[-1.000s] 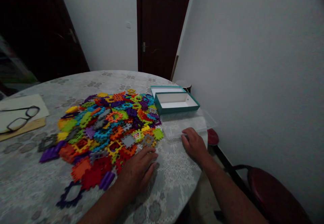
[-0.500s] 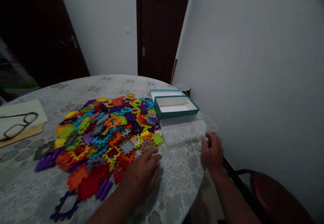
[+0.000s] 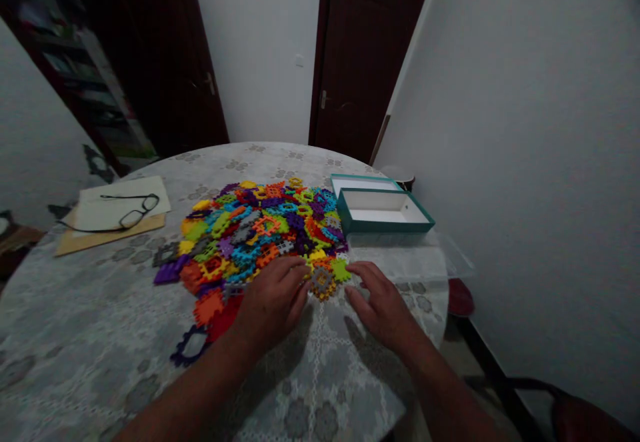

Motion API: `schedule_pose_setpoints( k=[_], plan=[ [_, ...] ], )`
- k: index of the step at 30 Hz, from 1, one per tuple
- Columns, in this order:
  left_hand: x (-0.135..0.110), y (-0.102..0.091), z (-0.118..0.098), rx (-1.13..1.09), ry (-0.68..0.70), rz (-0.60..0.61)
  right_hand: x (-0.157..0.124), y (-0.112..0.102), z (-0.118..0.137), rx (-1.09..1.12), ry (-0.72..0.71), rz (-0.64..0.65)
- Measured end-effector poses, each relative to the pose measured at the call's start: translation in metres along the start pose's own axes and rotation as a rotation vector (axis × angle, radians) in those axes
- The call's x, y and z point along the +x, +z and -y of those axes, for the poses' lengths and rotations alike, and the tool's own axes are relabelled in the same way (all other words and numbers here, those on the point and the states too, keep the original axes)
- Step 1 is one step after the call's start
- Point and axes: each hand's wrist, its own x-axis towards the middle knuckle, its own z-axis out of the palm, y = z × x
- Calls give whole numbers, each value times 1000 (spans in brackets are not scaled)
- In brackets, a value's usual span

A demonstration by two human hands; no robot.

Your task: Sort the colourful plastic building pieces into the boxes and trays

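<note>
A heap of flat, colourful interlocking plastic pieces (image 3: pixel 250 235) lies on a round table with a lace-patterned cloth (image 3: pixel 325 375). My left hand (image 3: pixel 273 302) rests palm down on the near right edge of the heap, fingers spread, covering some pieces. My right hand (image 3: pixel 383 305) lies flat on the cloth just right of it, fingers stretched toward a grey-and-yellow piece (image 3: pixel 323 282) and a green piece (image 3: pixel 341 269). Neither hand grips anything.
An open teal box (image 3: pixel 385 212) with a white inside sits at the table's right rim, its lid behind it. A clear plastic sheet or tray (image 3: pixel 425 259) lies in front of the box. Glasses (image 3: pixel 130 209) rest on papers at left. Wall at right; dark doors behind.
My right hand has left the clear plastic at the table's edge and come back in beside the heap. My left hand slid forward onto the pieces. The view swung left.
</note>
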Motion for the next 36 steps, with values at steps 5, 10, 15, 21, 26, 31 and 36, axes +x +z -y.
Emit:
schedule_pose_setpoints(
  k=[5, 10, 15, 21, 26, 31, 36],
  plan=[
    [-20, -31, 25, 98, -87, 38, 46, 51, 26, -68, -123, 37],
    [-91, -52, 29, 254, -134, 168, 29, 90, 30, -156, -98, 88],
    [-138, -54, 44, 352, -311, 196, 19, 107, 29, -205, -122, 166],
    [-123, -38, 54, 327, -400, 175, 47, 125, 35, -214, -105, 156],
    [-106, -35, 61, 308, -391, 154, 72, 142, 34, -219, -82, 82],
    [-84, -32, 75, 282, -391, 103, 96, 160, 34, -164, -11, 46],
    [-63, -23, 84, 288, -392, 42, 120, 171, 31, -1, 26, -8]
  ],
)
